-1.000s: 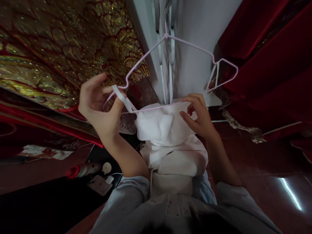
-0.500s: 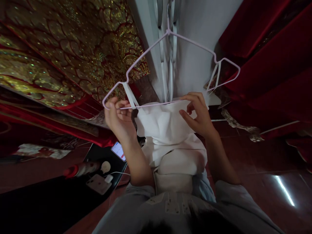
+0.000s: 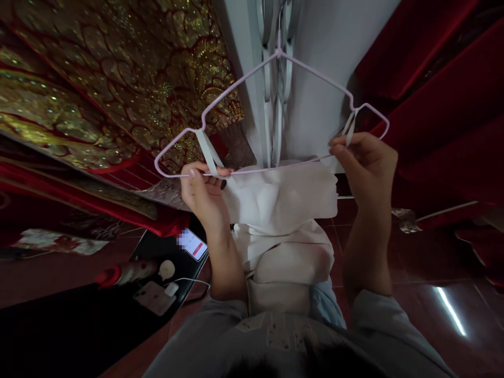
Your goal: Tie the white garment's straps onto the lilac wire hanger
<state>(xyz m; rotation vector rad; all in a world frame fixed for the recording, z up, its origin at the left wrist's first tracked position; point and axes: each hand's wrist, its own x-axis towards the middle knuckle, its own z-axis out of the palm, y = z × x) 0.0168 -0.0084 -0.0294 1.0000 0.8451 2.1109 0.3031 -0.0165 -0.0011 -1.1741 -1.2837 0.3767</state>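
Note:
A pale pink wire hanger (image 3: 240,84) hangs in front of me with a white strapped garment (image 3: 283,202) on it. My left hand (image 3: 205,191) is closed on the garment's top edge, just under the hanger's bottom bar and beside the left strap (image 3: 207,149). My right hand (image 3: 366,163) is closed in a pinch on the right strap (image 3: 348,128) near the hanger's right shoulder. The rest of the white cloth falls down against my chest.
Gold-and-red sequined fabric (image 3: 110,79) fills the upper left and red velvet (image 3: 444,94) the right. A white panel (image 3: 323,58) stands behind the hanger. On a dark surface at lower left lie a phone (image 3: 192,244), a power strip (image 3: 151,296) and a red-handled object (image 3: 118,273).
My right hand has moved from the garment's middle up and right to the right strap. My left hand has dropped from the hanger's left end to the garment's top edge.

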